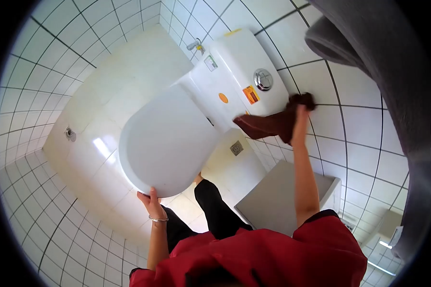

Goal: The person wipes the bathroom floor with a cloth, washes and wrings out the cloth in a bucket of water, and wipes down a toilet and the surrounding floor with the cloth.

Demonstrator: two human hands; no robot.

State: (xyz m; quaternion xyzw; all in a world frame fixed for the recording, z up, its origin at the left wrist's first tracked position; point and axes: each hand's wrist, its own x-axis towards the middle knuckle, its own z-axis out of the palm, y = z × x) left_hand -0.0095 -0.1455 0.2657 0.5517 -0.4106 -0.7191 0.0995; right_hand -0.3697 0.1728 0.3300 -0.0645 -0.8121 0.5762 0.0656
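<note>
My left hand (152,203) is at the front edge of the white toilet lid (170,138), thumb on top and the other fingers at or under the rim. The lid lies down over the bowl. On the right, my right hand (301,119) is closed on a dark brown cloth (268,125), which hangs out to the left beside the lower end of the toilet tank (239,62). A round silver flush button (263,79) sits on top of the tank. The fingers of my right hand are partly hidden by the cloth.
A grey-topped cabinet (268,191) stands at the lower right. One floor drain (236,148) is beside the toilet, another (70,134) at the far left. A small metal valve (195,46) is on the tiled wall behind the tank. Grey fabric (368,48) hangs at the upper right.
</note>
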